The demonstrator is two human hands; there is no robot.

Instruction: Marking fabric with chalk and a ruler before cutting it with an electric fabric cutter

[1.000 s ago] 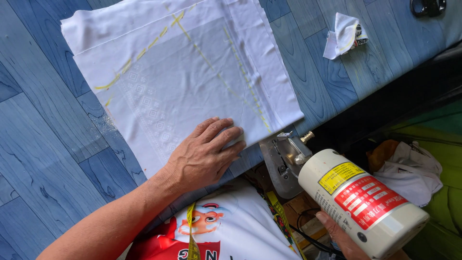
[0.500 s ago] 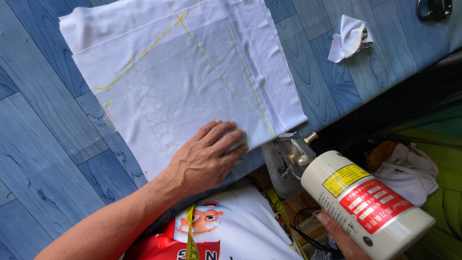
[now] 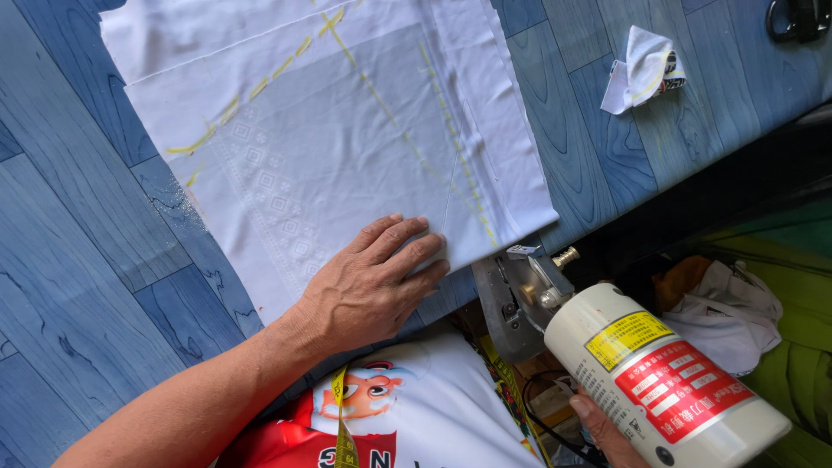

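I see the white cloth (image 3: 347, 147) lying flat on the blue wood-patterned bench (image 3: 78, 286), stacked in layers and marked with yellow chalk lines, some dashed, that run across it at angles. Its near corner reaches the bench edge on the right. My left hand (image 3: 368, 286) lies palm down on the near edge of the cloth, fingers stretched out and close together, pressing it onto the bench. Just beside those fingertips, at the cloth's corner, sits the metal head of the cutting machine (image 3: 624, 364), a cream-coloured cylinder with a yellow label and a red one, tilted down to the right off the bench edge. My right hand (image 3: 607, 429) shows only as a few fingers under the machine's body, touching it from below; I cannot tell how firmly it grips.

A yellow measuring tape (image 3: 342, 416) hangs over my white and red shirt (image 3: 416, 416) below the bench. Well apart, near the far right of the bench, lies a small crumpled scrap of cloth (image 3: 646, 69). Off the bench on the right, a heap of white rags (image 3: 728, 316) rests on something green.
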